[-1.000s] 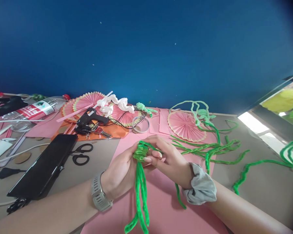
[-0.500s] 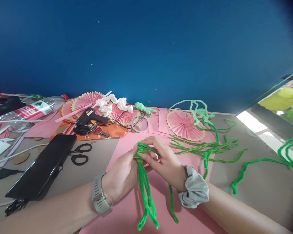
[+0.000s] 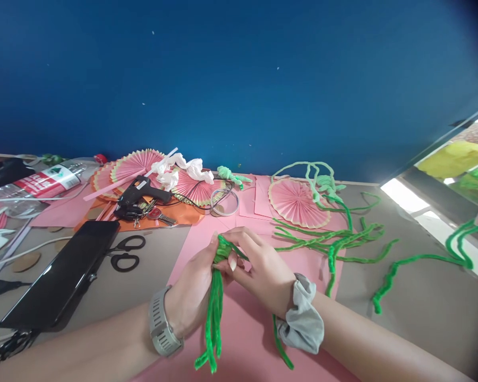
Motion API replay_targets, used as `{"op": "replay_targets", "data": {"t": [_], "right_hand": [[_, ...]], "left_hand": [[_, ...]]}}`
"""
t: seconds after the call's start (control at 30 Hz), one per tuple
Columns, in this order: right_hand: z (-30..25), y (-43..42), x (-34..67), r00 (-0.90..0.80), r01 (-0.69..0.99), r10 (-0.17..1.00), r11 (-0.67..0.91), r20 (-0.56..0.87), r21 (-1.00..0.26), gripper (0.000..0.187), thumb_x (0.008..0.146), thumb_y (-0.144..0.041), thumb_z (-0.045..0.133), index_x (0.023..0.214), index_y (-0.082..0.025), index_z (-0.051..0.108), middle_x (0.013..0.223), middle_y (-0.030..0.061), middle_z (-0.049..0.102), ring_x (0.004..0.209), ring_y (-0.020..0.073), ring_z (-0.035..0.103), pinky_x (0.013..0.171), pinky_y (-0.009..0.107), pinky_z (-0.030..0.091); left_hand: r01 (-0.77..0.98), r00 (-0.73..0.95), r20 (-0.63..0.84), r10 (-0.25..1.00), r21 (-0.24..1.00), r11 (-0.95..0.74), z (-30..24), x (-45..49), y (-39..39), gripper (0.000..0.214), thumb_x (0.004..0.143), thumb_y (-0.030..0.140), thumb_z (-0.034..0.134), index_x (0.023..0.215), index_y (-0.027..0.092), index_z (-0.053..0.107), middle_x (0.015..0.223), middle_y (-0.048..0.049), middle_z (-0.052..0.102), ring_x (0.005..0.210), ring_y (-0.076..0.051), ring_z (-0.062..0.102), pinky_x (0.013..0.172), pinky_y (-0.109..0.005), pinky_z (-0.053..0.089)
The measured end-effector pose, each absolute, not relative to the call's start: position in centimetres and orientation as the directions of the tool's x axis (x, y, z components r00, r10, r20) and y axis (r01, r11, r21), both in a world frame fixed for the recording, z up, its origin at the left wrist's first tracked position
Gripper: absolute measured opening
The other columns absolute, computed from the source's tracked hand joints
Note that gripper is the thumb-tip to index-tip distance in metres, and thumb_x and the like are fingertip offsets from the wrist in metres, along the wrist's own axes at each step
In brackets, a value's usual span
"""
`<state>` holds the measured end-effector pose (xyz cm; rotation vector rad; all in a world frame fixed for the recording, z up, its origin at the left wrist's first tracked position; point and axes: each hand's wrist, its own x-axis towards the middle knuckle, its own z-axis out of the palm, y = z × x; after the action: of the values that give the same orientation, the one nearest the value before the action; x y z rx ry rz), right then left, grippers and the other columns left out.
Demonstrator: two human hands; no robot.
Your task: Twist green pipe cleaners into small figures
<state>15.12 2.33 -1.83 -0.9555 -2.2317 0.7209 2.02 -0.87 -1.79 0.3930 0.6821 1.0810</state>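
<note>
Both my hands meet over a pink paper sheet at the table's middle. My left hand, with a grey watch on the wrist, is closed around a bundle of bright green pipe cleaners whose loose ends hang down toward me. My right hand, with a grey scrunchie on the wrist, pinches the coiled top of the same bundle. Another green strand trails under my right wrist.
Loose green pipe cleaners lie to the right, near a pink paper fan. On the left are black scissors, a black phone, a glue gun, more fans, a tape ring and a plastic bottle. A blue wall rises behind.
Both hands have shifted slightly left and toward me with the bundle. The hanging ends swung from right to left and now hang straighter. My right fingers have closed tighter on the coil.
</note>
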Motion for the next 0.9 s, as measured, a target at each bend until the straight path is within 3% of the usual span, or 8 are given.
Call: {"op": "replay_targets", "data": {"t": [0.2, 0.57, 0.73, 0.9], "right_hand": [[-2.0, 2.5, 15.2, -0.610, 0.455, 0.703, 0.688, 0.365, -0.565, 0.031, 0.081, -0.014, 0.049, 0.111, -0.017, 0.045, 0.109, 0.0121, 0.054, 0.105, 0.0224, 0.050, 0.085, 0.037, 0.046], [-1.8, 2.5, 15.3, -0.635, 0.482, 0.712, 0.668, 0.299, -0.566, 0.049, 0.079, -0.043, 0.056, 0.115, -0.014, 0.042, 0.108, 0.0113, 0.054, 0.101, 0.0216, 0.052, 0.083, 0.035, 0.048], [-2.0, 2.7, 15.5, -0.627, 0.494, 0.740, 0.618, 0.242, -0.612, 0.046, 0.078, -0.040, 0.058, 0.114, -0.016, 0.043, 0.100, 0.0072, 0.057, 0.089, 0.0179, 0.056, 0.074, 0.032, 0.050], [-2.4, 2.6, 15.5, -0.618, 0.454, 0.729, 0.637, 0.295, -0.623, 0.040, 0.076, -0.035, 0.060, 0.109, -0.017, 0.045, 0.101, 0.0084, 0.057, 0.092, 0.0188, 0.056, 0.077, 0.032, 0.049]], "left_hand": [[-0.705, 0.342, -0.280, 0.897, 0.555, 0.442, -0.8, 2.0, -0.7, 0.015, 0.086, 0.023, 0.045, 0.075, 0.016, 0.051, 0.069, 0.0017, 0.050, 0.064, -0.009, 0.050, 0.071, -0.024, 0.044], [-0.728, 0.366, -0.364, 0.857, 0.462, 0.507, -1.6, 2.0, -0.4, 0.022, 0.086, 0.025, 0.043, 0.072, 0.013, 0.053, 0.065, 0.0000, 0.048, 0.060, -0.009, 0.050, 0.061, -0.020, 0.045], [-0.718, 0.342, -0.400, 0.850, 0.473, 0.511, -0.1, 2.3, -0.5, 0.024, 0.086, 0.022, 0.043, 0.068, 0.013, 0.057, 0.064, -0.0021, 0.055, 0.066, -0.013, 0.055, 0.065, -0.022, 0.045], [-0.730, 0.382, -0.343, 0.858, 0.457, 0.508, -0.7, 2.3, -0.6, 0.031, 0.089, 0.025, 0.037, 0.070, 0.012, 0.059, 0.066, -0.0029, 0.057, 0.069, -0.014, 0.057, 0.072, -0.025, 0.045]]}}
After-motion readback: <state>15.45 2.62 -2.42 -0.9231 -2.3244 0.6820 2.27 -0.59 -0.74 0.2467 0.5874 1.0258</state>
